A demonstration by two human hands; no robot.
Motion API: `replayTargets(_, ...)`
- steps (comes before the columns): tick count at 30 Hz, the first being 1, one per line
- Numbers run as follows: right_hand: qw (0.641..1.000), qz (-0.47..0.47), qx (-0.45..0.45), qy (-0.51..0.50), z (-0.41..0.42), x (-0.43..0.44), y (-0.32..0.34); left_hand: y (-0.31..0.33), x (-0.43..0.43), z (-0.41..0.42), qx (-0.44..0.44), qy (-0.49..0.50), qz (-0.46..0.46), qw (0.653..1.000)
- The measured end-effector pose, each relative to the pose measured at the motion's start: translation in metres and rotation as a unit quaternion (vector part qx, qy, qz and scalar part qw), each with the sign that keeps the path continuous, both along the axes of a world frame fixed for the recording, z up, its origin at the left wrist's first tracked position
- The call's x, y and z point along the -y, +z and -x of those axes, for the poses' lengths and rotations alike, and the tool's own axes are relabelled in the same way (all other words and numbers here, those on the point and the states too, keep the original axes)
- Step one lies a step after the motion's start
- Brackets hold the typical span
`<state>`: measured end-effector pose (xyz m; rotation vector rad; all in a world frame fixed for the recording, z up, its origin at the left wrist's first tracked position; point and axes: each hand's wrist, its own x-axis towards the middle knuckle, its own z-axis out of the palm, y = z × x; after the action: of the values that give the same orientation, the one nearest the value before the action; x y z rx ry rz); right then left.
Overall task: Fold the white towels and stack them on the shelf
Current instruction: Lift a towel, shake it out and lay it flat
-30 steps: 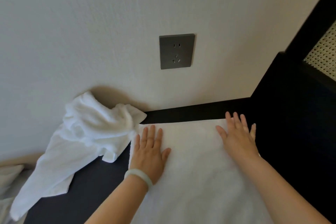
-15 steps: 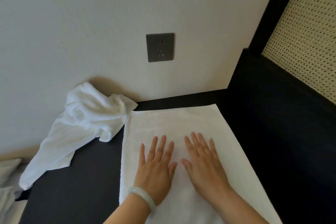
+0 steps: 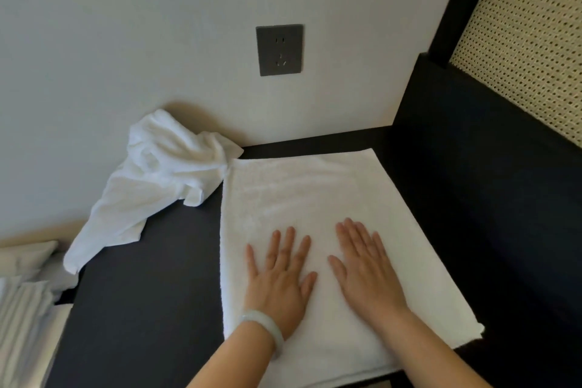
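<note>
A white towel [image 3: 302, 192] lies spread flat on the dark shelf top [image 3: 141, 309], its far edge near the wall. My left hand [image 3: 280, 280], with a pale bangle on the wrist, presses flat on the towel's near middle, fingers straight. My right hand [image 3: 367, 271] lies flat beside it on the same towel, fingers spread. A second white towel [image 3: 151, 186] sits crumpled at the left against the wall, one end hanging over the shelf's left edge.
A grey wall socket [image 3: 279, 50] sits above the towel. A dark raised panel [image 3: 488, 198] and a woven cane screen [image 3: 529, 41] bound the right side. Pale bedding [image 3: 25, 309] lies below the shelf at the left.
Both hands slid from the towel's far corners toward me and inward to its middle. In the last half second they have barely moved.
</note>
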<state>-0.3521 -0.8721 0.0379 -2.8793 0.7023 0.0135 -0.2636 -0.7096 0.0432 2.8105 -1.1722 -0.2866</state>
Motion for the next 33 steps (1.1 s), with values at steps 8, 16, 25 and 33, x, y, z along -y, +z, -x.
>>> replayTargets(8, 0.986, 0.047, -0.022, -0.16, 0.059, 0.042, 0.018, 0.013, -0.062, -0.01, 0.036, 0.132, -0.011, 0.991)
replayTargets(16, 1.0, 0.009, 0.0, -0.007, 0.042, -0.041, -0.002, 0.007, -0.042, 0.038, 0.027, -0.05, 0.018, 0.998)
replayTargets(25, 0.997, 0.0, -0.051, -0.05, 0.106, 0.024, 0.003, 0.014, -0.077, 0.026, 0.016, -0.178, -0.03, 0.983)
replayTargets(33, 0.995, -0.043, -0.055, 0.07, 0.107, 0.032, 0.012, 0.018, -0.082, 0.017, -0.012, -0.249, -0.061, 0.967)
